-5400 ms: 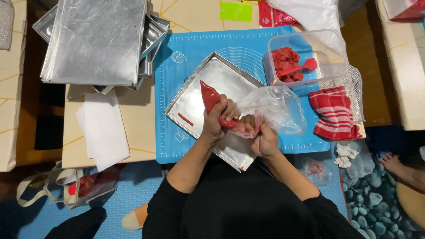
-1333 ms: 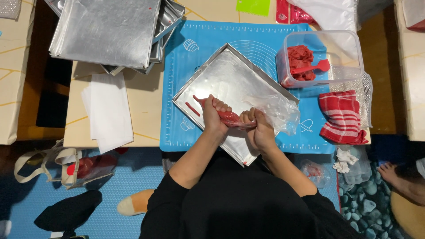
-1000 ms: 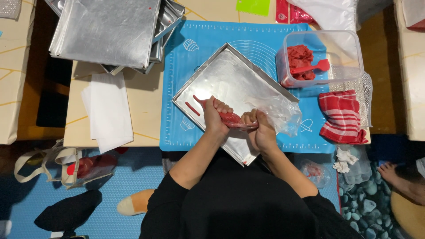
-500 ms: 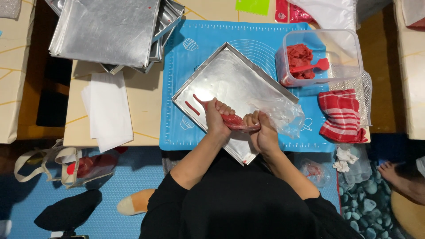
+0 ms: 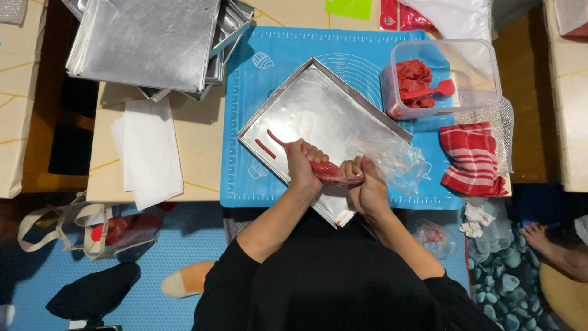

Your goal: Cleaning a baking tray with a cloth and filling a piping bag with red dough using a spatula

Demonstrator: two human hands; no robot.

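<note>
A clear piping bag [image 5: 334, 171] filled with red paste is gripped in both hands. My left hand [image 5: 303, 164] wraps its front part, with the tip pointing down and left onto a silver baking tray [image 5: 318, 110]. My right hand [image 5: 366, 187] squeezes the twisted back end, where loose plastic [image 5: 395, 160] bunches out to the right. One short red strip [image 5: 264, 149] lies on the tray near its left corner, and a second red line runs from the bag's tip. The tray sits tilted on a blue silicone mat [image 5: 257, 92].
A clear tub [image 5: 484, 67] with red paste and a red spatula [image 5: 429, 92] stands at the upper right, a red striped cloth [image 5: 471, 158] below it. Stacked silver trays [image 5: 147, 43] lie at the upper left, white paper sheets [image 5: 147, 150] beneath. A bare foot [image 5: 554, 245] shows at right.
Since the earliest frame the bag has come down from upright to low over the tray. A second red line has been laid beside the first strip; both hands stay on the bag.
</note>
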